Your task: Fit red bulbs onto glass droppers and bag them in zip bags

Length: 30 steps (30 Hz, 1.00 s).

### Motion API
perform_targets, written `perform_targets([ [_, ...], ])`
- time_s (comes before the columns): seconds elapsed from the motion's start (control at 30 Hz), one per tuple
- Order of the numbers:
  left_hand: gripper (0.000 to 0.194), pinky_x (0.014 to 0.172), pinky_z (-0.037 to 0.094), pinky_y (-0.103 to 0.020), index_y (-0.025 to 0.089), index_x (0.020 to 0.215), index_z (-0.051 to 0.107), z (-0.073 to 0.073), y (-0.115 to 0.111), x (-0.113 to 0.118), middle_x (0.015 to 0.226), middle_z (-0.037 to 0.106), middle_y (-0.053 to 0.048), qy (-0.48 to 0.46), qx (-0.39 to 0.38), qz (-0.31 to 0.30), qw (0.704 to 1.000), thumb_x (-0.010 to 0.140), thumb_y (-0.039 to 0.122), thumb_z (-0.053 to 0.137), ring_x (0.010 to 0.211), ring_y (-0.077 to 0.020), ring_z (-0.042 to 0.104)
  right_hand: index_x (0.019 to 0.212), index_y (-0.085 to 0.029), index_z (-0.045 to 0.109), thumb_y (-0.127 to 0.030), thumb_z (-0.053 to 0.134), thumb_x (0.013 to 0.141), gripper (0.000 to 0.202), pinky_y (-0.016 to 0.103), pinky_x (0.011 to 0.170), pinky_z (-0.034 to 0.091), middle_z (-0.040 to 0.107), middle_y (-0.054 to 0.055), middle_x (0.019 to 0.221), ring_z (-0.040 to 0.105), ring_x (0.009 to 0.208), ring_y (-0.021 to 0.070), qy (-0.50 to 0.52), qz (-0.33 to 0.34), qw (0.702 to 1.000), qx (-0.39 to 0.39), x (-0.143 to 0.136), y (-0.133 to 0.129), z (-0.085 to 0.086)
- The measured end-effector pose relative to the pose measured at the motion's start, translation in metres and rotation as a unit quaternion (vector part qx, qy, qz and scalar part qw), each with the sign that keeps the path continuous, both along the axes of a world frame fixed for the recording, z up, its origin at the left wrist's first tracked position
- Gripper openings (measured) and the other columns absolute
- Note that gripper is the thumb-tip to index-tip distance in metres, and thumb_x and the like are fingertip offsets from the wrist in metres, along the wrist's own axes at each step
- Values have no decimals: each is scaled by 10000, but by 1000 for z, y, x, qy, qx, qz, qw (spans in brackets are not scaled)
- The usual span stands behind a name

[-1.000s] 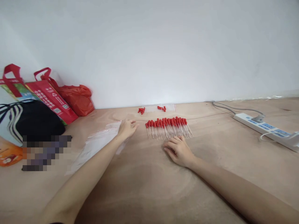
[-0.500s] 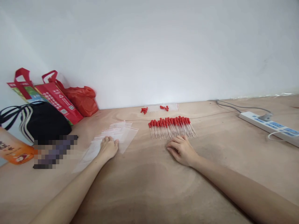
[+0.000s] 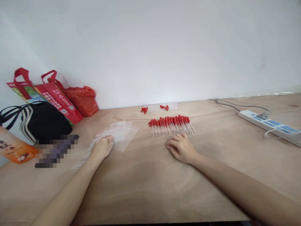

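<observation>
Several clear zip bags lie overlapping on the wooden table, left of centre. Over them is my left hand, its fingers curled and closed at the bags; what they pinch, if anything, is too small to make out. A row of clear droppers with red bulbs lies side by side at the middle. My right hand rests on the table just in front of the droppers' tips, fingers loosely bent and slightly apart, with nothing seen in it.
Behind the droppers lie loose red bulbs and a flat clear bag with more red bulbs on it. A white power strip with cables is at the right. Red bags, a black drawstring bag and an orange pouch stand left.
My left hand has shifted slightly left and its fingers have curled in from lying over the bags. My right hand has barely moved. The view has shifted slightly.
</observation>
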<state>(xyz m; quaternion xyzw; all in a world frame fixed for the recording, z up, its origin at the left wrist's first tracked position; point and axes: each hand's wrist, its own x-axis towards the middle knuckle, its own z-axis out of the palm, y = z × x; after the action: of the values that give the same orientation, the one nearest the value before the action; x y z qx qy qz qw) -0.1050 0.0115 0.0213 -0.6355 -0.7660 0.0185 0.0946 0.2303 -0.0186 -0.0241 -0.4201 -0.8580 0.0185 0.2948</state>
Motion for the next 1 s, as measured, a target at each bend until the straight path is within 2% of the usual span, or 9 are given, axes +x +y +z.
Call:
perform_targets([
  [0.1, 393, 714, 414, -342, 174, 972, 636, 4, -2, 2, 918, 665, -124, -2, 13, 2, 1000, 863, 312, 285, 872, -301, 597, 790, -202, 596, -214, 464, 809, 134, 333, 726, 254, 613, 24, 813, 490, 795, 163, 2, -1, 1000, 1, 0, 0, 0],
  [0.3, 302, 719, 421, -348, 195, 926, 655, 5, -4, 8, 922, 670, -100, -45, 93, 7, 995, 816, 310, 398, 858, -295, 603, 787, -203, 597, -221, 464, 810, 136, 329, 720, 256, 610, 27, 805, 495, 786, 158, -2, -1, 1000, 11, 0, 1, -1],
  [0.43, 271, 835, 413, -321, 186, 894, 667, 7, -2, 5, 1039, 637, -75, -163, 121, -6, 979, 788, 313, 452, 1005, -256, 558, 787, -204, 599, -219, 470, 804, 131, 335, 730, 256, 614, 28, 810, 499, 795, 167, -1, 2, 1000, 5, 0, 0, 0],
  [0.57, 233, 917, 383, -349, 191, 839, 677, 19, -2, 4, 1120, 595, -48, -273, 189, -4, 943, 737, 336, 526, 1048, -247, 534, 789, -206, 598, -215, 467, 804, 131, 336, 733, 261, 617, 29, 814, 506, 786, 164, -5, 3, 1000, 7, 0, 0, 0],
  [0.63, 212, 918, 392, -343, 201, 813, 676, 23, -7, 13, 1085, 614, -34, -321, 230, -55, 917, 722, 333, 537, 1018, -226, 554, 787, -208, 597, -217, 468, 804, 130, 335, 735, 266, 616, 27, 810, 510, 782, 161, -3, 0, 1000, 10, 0, 1, 1],
  [0.7, 182, 899, 419, -316, 212, 779, 677, 21, -16, 31, 1009, 646, -24, -365, 232, -155, 888, 712, 320, 546, 970, -202, 578, 787, -209, 597, -224, 472, 801, 126, 335, 736, 275, 617, 27, 810, 515, 785, 161, 8, -3, 1000, 11, 0, 1, 1],
  [0.87, 161, 882, 441, -320, 256, 787, 688, -6, -41, 94, 894, 676, -24, -384, 144, -403, 818, 752, 240, 532, 899, -181, 607, 844, -211, 595, -231, 479, 795, 128, 341, 739, 316, 618, 40, 826, 528, 791, 168, 53, 21, 998, -11, 8, -2, 1],
  [0.93, 185, 923, 409, -334, 267, 833, 685, -18, -46, 112, 918, 673, -32, -376, 103, -459, 798, 780, 224, 512, 961, -181, 585, 871, -208, 591, -225, 483, 792, 135, 339, 733, 339, 614, 42, 834, 528, 793, 168, 64, 39, 997, -25, 14, -5, 1],
  [1.0, 213, 989, 334, -371, 273, 959, 650, -25, -47, 120, 1062, 625, -41, -354, 49, -485, 798, 797, 253, 513, 1060, -191, 530, 867, -201, 589, -203, 475, 793, 136, 333, 720, 363, 608, 43, 821, 528, 779, 164, 72, 57, 995, -39, 21, -7, 1],
])
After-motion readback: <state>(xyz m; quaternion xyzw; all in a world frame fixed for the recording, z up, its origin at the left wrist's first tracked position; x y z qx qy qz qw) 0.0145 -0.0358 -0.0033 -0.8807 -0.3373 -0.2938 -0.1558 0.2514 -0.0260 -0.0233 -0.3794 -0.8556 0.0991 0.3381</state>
